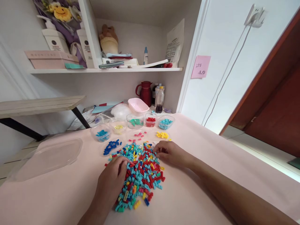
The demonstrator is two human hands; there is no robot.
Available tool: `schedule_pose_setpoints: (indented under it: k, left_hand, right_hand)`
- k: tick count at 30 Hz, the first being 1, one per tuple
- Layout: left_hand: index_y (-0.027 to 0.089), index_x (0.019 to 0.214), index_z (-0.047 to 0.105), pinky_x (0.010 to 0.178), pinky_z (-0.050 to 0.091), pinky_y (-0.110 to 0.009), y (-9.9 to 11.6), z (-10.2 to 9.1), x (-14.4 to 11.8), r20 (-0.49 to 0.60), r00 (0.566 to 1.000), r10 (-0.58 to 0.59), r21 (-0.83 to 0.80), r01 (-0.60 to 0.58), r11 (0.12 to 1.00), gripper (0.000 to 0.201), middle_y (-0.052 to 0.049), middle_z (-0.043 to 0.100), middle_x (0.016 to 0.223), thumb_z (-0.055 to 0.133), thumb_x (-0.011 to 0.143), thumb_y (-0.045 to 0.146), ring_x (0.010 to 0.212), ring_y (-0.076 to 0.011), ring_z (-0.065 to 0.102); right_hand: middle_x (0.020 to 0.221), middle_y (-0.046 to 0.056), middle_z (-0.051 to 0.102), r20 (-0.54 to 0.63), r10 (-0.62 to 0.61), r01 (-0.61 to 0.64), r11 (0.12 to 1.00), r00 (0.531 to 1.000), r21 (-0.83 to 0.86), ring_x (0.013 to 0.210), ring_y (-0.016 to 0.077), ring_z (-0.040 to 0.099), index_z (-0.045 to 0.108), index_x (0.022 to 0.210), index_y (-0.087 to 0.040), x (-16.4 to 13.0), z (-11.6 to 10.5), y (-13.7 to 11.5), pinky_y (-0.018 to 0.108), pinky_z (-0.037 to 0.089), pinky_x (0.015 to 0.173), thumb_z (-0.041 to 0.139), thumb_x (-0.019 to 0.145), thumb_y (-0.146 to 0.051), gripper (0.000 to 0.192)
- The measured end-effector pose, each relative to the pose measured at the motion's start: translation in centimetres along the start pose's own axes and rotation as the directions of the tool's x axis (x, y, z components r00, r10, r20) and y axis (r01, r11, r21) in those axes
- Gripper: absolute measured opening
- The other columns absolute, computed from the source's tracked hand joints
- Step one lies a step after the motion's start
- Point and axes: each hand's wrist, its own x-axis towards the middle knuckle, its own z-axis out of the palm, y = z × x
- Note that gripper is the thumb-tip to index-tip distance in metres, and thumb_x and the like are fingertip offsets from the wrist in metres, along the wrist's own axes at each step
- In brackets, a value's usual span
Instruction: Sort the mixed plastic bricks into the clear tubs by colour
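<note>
A large heap of small toy building bricks [140, 175], mixed red, light blue, yellow, green and dark blue, lies on the pink tabletop. At the heap's left side rests my left hand [113, 173], its fingers curled over the bricks and their tips hidden. My right hand [170, 152] reaches to the heap's upper right edge with bent fingers closed toward the thumb. Whatever either hand pinches is too small or hidden to name. Just behind the heap are dark blue bricks [112, 147], pink bricks [138, 135] and yellow bricks [162, 135] in shallow clear trays.
Farther back stand clear tubs of blue [102, 133], pale yellow [118, 127], green [135, 122], red [150, 120] and turquoise bricks [165, 122]. A clear lid [56, 156] lies left. Behind are a pink basin [138, 105], a red jug [146, 93] and a bottle [160, 100].
</note>
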Motion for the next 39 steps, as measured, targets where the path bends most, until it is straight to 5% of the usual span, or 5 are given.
schedule_pose_setpoints:
  k: [27,39]
  left_hand:
    - [0.030,0.092,0.058,0.073,0.040,-0.030,0.03,0.06,-0.08,0.019,1.000,0.004,0.053,-0.005,0.999,0.029,0.003,0.063,0.101,0.030,0.090,0.039,0.091,-0.0173,0.057]
    - [0.031,0.092,0.058,0.073,0.041,-0.029,0.09,-0.02,-0.14,0.010,1.000,0.009,0.069,-0.010,0.998,0.029,0.004,0.064,0.101,0.031,0.089,0.039,0.093,-0.0175,0.058]
  right_hand:
    - [0.084,0.003,0.064,-0.003,-0.007,0.007,1.000,1.000,0.012,0.071,0.0144,0.056,0.067,0.091,-0.021,0.03,-0.12,-0.12,0.025,0.043,0.063,0.060,0.076,-0.023,0.017]
    - [0.078,0.001,0.063,0.087,-0.010,-0.005,0.986,0.996,0.167,0.066,0.0125,0.050,0.066,0.097,-0.019,-0.12,0.00,-0.57,0.024,0.040,0.060,0.051,0.085,-0.029,0.021]
